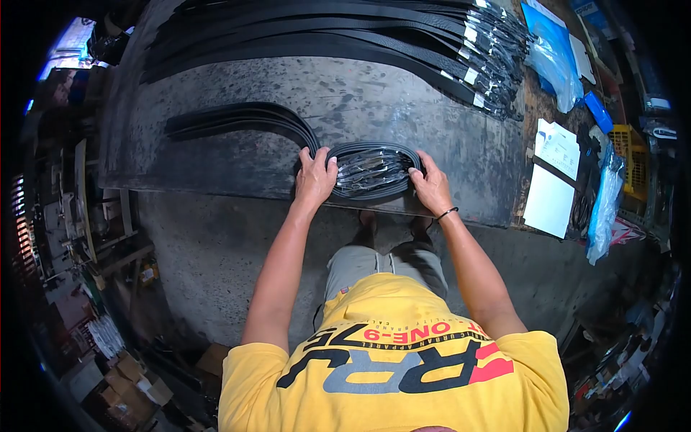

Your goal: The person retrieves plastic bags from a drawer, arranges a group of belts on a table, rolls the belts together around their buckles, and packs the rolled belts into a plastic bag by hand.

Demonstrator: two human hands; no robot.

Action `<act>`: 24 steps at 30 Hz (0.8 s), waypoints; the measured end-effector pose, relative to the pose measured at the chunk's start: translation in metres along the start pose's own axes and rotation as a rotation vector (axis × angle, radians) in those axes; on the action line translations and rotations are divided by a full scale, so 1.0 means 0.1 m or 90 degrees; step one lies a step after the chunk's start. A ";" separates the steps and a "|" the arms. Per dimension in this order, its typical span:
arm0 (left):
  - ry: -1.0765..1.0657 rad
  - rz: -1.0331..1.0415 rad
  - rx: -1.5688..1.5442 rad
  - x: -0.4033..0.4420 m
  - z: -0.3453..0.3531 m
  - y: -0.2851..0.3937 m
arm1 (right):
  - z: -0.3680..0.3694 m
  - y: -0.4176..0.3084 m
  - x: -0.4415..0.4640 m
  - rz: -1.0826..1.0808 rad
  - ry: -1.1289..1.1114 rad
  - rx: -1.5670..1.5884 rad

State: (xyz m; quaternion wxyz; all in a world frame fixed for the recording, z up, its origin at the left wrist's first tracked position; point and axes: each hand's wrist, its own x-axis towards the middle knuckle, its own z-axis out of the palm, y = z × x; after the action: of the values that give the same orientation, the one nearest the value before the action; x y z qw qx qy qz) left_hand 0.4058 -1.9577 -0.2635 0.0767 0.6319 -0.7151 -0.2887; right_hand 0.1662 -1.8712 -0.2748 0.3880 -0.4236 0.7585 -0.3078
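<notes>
Black straps (pixel 291 119) are lying partly coiled near the edge of the table (pixel 288 79), the left hand (pixel 314 178) and right hand (pixel 431 187) closing thumb and fingers on opposite ends of their loop, presumably to stop it springing open.

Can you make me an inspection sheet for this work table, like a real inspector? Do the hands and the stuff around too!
Surface: grey tabletop, dark smudges and marks.
Things in hand: bundle of black strips, one end curled round clear-wrapped pieces, the other stretching left.
Clutter: pile of black strips at the far side; papers and blue plastic packaging at the right.
Hands: left hand grips the curl's left side, right hand its right side.
Cables: nothing seen for sure.
Surroundings: grey floor, yellow crate, cardboard boxes; edges too dark to check.
</notes>
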 end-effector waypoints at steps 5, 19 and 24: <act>0.035 0.033 0.020 0.01 0.04 -0.05 | -0.02 0.06 0.01 -0.007 -0.037 0.012; 0.056 0.052 0.008 -0.01 0.07 -0.06 | -0.11 0.14 -0.01 0.041 -0.142 0.107; 0.041 0.035 0.002 -0.02 0.05 -0.03 | -0.11 0.13 -0.02 0.034 -0.133 0.108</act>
State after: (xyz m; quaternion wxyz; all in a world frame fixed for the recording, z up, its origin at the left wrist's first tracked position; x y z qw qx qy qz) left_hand 0.4058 -1.9546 -0.2686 0.1066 0.6211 -0.7298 -0.2650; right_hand 0.1521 -1.8623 -0.2793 0.5070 -0.3988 0.6963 -0.3146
